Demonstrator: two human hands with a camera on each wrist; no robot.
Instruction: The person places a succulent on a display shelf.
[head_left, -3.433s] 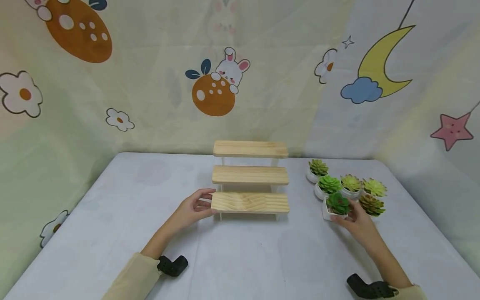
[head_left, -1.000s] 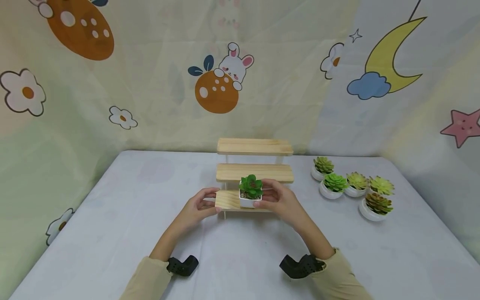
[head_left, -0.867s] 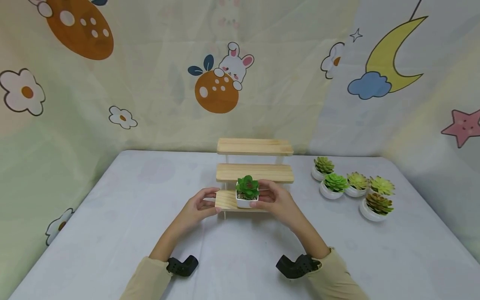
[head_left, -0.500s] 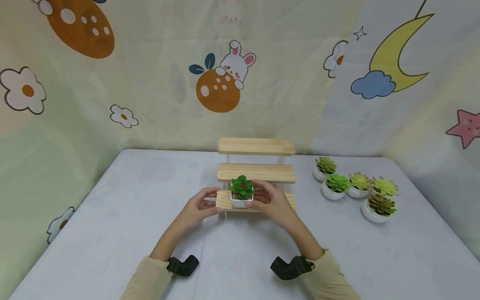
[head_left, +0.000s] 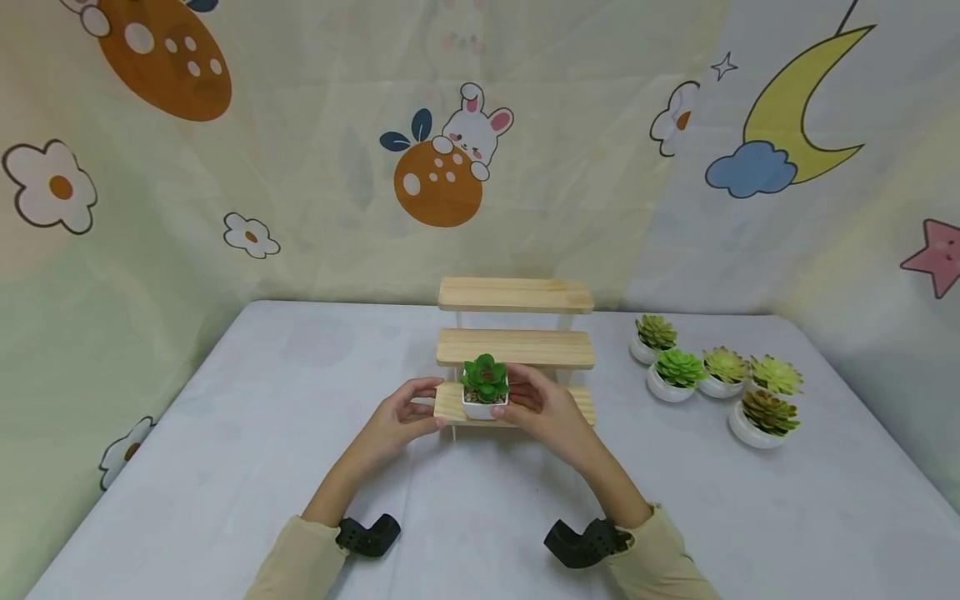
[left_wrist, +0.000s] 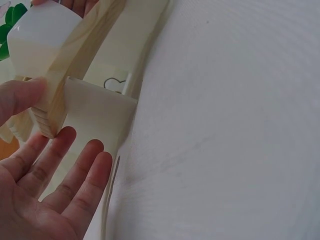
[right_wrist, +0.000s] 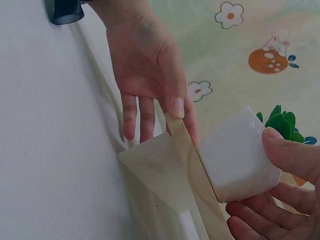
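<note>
1. Square pot [head_left: 483, 408] between the right hand's [head_left: 542, 406] fingers: white, dark green plant.
2. Stepped shelf [head_left: 516, 348] at the left hand's [head_left: 399, 415] fingertips: pale wood boards, white uprights.
3. Five round pots [head_left: 708, 379] well right of the fingers: white, plants in greens, yellow-green, one brownish.
4. Table [head_left: 225, 450]: pale grey-white cloth.
5. Backdrop [head_left: 300, 167]: cream and grey; orange fruits, white bunny, flowers, yellow moon, blue cloud, pink star.
6. Sleeves [head_left: 292, 562]: beige.

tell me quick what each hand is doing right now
Left hand: pinches the left end of the wooden stand's bottom shelf, thumb on top.
Right hand: holds the square white succulent pot on that shelf.
</note>
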